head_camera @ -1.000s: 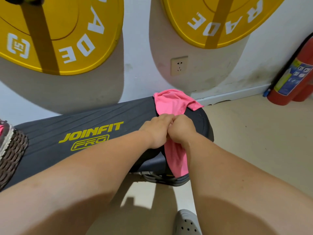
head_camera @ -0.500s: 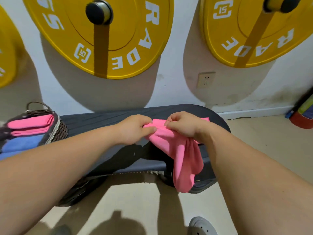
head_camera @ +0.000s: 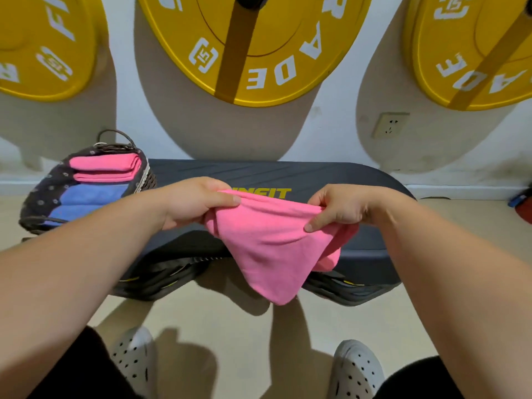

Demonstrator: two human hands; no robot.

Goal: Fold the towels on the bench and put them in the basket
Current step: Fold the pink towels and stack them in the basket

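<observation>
A pink towel [head_camera: 270, 249] hangs in front of the dark bench [head_camera: 331, 177], held up by its top edge. My left hand [head_camera: 198, 203] pinches the left corner and my right hand [head_camera: 339, 208] pinches the right corner, a short way apart. The cloth sags to a point below them, over the bench's front edge. At the bench's left end stands a woven basket [head_camera: 37, 203] with folded pink towels [head_camera: 106, 167] and folded blue towels [head_camera: 86, 201] in it.
Yellow weight plates [head_camera: 259, 47] hang on the white wall behind the bench. A wall socket [head_camera: 388, 125] sits to the right. The bench's feet [head_camera: 161, 277] rest on a beige floor, where my two grey clogs [head_camera: 357, 370] stand. A red object shows at the far right edge.
The towel has been lifted off the bench's right end and carried leftward. My hands have drawn apart along its top edge, spreading it. The basket has come into view.
</observation>
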